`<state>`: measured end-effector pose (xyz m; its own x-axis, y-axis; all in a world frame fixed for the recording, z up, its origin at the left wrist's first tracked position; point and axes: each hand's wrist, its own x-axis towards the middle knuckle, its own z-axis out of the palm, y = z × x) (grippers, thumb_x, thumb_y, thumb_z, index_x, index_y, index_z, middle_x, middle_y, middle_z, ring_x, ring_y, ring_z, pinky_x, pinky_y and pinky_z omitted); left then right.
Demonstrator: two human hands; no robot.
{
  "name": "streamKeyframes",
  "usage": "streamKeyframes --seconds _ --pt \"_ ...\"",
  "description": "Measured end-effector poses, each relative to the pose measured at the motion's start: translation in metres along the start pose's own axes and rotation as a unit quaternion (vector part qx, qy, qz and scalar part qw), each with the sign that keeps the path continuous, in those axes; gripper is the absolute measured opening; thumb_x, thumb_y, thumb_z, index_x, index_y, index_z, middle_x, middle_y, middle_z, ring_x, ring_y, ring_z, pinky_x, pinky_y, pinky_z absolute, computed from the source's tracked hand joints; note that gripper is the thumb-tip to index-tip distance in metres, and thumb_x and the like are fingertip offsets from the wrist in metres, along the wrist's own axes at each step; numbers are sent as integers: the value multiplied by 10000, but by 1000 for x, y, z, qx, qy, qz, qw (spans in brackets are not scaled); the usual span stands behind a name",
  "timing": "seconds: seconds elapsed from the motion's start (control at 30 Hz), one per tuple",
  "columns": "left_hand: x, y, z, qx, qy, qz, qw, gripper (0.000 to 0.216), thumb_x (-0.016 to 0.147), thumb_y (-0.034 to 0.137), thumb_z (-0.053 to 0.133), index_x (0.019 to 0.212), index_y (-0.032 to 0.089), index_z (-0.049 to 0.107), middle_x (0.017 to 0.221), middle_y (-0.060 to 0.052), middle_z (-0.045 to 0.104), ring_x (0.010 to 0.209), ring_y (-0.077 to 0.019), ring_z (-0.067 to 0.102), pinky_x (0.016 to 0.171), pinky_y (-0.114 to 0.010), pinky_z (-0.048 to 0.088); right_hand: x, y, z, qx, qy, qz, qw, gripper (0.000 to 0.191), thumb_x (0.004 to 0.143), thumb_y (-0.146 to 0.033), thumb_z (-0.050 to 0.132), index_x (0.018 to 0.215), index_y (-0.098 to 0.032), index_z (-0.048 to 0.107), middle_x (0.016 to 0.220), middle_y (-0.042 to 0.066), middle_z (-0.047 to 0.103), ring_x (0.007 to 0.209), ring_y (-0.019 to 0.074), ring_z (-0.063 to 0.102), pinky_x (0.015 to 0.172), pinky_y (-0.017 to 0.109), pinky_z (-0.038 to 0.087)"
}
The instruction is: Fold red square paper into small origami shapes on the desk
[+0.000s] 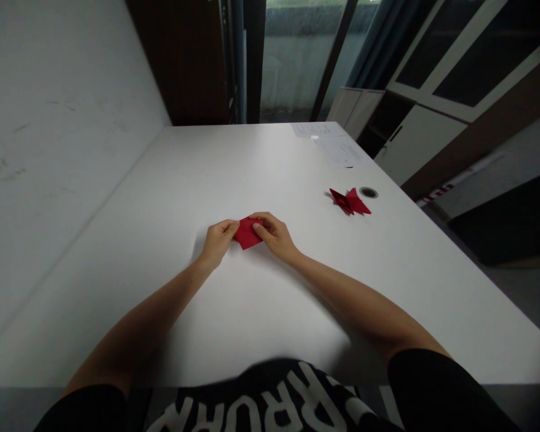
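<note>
Between my two hands is a small piece of folded red paper (248, 235), held just above the white table. My left hand (218, 240) pinches its left edge between thumb and fingers. On the other side, my right hand (273, 234) grips the right part, thumb lying on the face and fingers behind the far edge. The fingers behind the paper are partly hidden. To the right on the table rests a red folded-paper piece (350, 201) with several pointed flaps, apart from both hands.
A white table (198, 174) spreads out ahead, with a wall (72, 120) along its left. Printed sheets (337, 150) lie at the far right corner. A round cable hole (368, 192) sits beside the pointed red piece. Cabinets (423, 141) stand beyond the right edge.
</note>
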<state>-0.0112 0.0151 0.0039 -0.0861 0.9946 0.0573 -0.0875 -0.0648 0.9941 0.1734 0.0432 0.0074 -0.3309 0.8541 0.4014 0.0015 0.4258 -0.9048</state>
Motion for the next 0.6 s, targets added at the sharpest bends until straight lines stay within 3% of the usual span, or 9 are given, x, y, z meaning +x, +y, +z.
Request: streamKeyframes --seconds 0.13,0.23,0.33,0.47,0.6 --pt "1 1 -2 26 -41 -2 999 395 848 533 682 840 140 724 743 -28 681 663 -147 598 657 -280 519 4 5 -1 63 16 61 996 329 933 -519 603 1108 -242 628 660 -41 494 562 117 442 521 249 357" --pt "1 2 -3 96 -73 19 993 374 870 511 658 803 149 722 692 -11 656 633 -136 569 618 -254 474 5 9 -2 80 3 78 994 340 897 -502 653 1100 -233 607 607 -73 441 520 102 388 497 236 322" --pt "2 0 -4 126 -65 24 990 359 873 497 651 797 154 727 654 0 628 596 -125 528 571 -241 425 5 9 -1 64 14 69 995 298 903 -485 643 1028 -215 624 589 -76 427 517 95 369 503 234 300" --pt "6 -7 -5 32 -34 -21 999 353 814 499 723 877 152 729 745 -21 678 645 -134 569 610 -248 454 4 6 0 77 35 70 994 315 932 -516 588 1028 -220 634 641 -50 486 574 111 435 547 245 360" --pt "10 -12 -7 -85 6 -47 995 395 751 507 788 920 158 717 845 -38 708 740 -148 622 704 -272 510 5 3 1 130 4 73 989 346 906 -522 636 1090 -229 614 687 -44 534 615 121 504 599 261 439"
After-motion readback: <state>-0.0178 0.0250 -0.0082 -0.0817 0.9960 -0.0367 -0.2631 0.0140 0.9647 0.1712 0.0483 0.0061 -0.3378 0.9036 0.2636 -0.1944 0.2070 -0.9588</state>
